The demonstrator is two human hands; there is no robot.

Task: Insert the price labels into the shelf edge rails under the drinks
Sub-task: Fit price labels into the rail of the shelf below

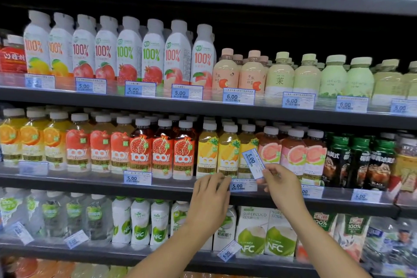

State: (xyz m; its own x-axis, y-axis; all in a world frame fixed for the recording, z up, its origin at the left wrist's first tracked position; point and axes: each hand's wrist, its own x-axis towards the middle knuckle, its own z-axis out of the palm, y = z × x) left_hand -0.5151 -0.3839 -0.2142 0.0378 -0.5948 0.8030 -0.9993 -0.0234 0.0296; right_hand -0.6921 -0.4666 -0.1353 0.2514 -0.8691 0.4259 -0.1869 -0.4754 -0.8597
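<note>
My right fingers [267, 173] pinch tilted price label [253, 163]; left fingers [218, 182], relaxed, touch shelf edge rail [171, 182] just below-left. Level label, seat bottom edge first.

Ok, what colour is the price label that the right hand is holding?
The price label is white with a blue border and a blue price panel; the head view shows it best.

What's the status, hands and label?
Right hand pinches loose price label, tilted, not yet inserted. Left hand touches shelf rail. Seated 5.00 label already beside it.
</note>
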